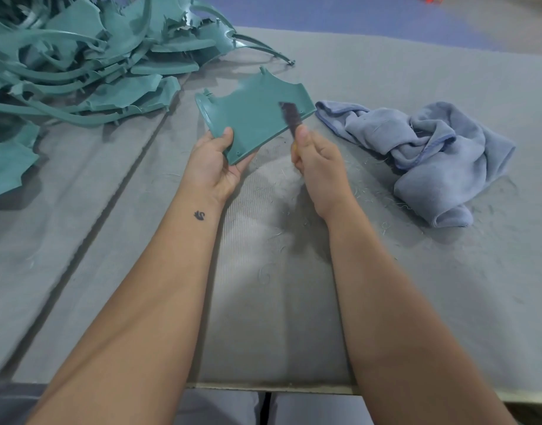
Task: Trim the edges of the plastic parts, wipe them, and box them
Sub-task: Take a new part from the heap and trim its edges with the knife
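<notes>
Left hand [216,167] cupped under the near corner of a teal plastic part [254,118], thumb pressed on its top face, fingers curled beneath. Part held tilted just above the surface [386,286], its far edge notched and tabbed. Right hand [317,167] closed in a fist round the handle of a dark trimming tool [289,113], thumb lying along the top; blade end blurred, apparently laid against the part's right edge. Yellowish bit of handle showing below the right fist. Small dark tattoo [199,215] on the inner left wrist. Both forearms bare, reaching in from the bottom of the view.

Fine pale shavings [367,191] scattered on the grey ribbed mat beneath and to the right of the hands. Crumpled blue-grey cloth [429,151] lying just right of the part, close to the right hand but apart from it. Tangled heap of teal plastic parts and curved strips [79,56] piled at far left, well apart from the hands. Dark seam [104,210] running diagonally across the surface between heap and hands. Blue floor [355,19] beyond the far edge.
</notes>
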The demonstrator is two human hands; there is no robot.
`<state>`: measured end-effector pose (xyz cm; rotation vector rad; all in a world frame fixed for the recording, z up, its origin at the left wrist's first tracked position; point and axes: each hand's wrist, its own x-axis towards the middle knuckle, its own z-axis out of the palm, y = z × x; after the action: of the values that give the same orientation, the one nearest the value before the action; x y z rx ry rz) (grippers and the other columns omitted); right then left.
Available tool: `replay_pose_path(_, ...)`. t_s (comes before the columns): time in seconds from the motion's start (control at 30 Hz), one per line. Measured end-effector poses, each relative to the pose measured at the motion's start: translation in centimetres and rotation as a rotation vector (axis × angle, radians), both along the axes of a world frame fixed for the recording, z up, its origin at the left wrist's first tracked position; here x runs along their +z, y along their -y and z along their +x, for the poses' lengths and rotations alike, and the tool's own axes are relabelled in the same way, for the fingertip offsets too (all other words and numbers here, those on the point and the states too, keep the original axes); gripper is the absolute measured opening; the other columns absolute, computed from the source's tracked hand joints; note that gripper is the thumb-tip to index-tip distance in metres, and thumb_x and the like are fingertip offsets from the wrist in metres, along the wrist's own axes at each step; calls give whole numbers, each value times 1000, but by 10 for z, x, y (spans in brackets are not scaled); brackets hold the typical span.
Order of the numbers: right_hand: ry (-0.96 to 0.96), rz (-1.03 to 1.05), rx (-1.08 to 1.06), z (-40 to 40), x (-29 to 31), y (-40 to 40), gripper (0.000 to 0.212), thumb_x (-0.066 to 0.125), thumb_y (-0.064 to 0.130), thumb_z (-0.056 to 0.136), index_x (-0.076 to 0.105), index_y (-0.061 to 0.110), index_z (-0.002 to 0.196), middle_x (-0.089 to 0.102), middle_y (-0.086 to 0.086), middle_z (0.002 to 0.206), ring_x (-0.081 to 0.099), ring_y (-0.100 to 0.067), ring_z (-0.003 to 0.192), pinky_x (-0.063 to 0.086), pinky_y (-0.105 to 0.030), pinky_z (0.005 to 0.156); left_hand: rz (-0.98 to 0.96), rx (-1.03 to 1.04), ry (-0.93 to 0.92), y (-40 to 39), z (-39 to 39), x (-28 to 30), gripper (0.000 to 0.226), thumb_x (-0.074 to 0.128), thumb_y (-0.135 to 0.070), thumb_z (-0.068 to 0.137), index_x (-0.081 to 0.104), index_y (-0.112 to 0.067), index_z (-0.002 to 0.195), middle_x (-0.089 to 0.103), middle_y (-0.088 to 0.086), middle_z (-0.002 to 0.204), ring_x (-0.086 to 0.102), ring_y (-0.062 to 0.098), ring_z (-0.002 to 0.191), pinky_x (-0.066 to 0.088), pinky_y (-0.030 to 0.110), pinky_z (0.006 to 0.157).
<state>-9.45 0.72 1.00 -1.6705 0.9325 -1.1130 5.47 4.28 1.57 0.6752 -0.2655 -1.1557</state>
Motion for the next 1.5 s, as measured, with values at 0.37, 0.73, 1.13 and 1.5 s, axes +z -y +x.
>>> replay_pose_path(0.37,-90,-22,-43,1,2,-4,40,40,31,103,40,16,66,36,7,60,32,-10,57,29,-25,57,17,26,-2,1,3,-2,24,36,-1,102,57,-7,112,71,14,100,73,26,80,59,32,60)
replay_pose_path(0.73,-110,-9,22,0,0,0,43,40,33,103,42,13,65,36,2,59,31,-13,57,27,-29,55,-16,27,-29,-1,5,-2,26,34,1,102,58,-7,106,74,13,89,73,27,76,60,34,58)
replay_pose_path(1.13,188,146,-390,-2,5,0,42,39,37,102,51,19,65,46,6,62,39,-11,59,32,-27,61,-99,11,-176,-3,8,-3,25,37,1,101,55,-1,119,74,16,92,73,29,80,61,37,67)
replay_pose_path(1.5,-654,-194,-369,2,9,-1,29,57,24,89,66,33,115,48,6,130,34,-18,127,25,-35,107,-256,-74,47,-1,6,-3,31,38,-2,101,56,-17,120,66,7,120,65,27,109,57,40,84)
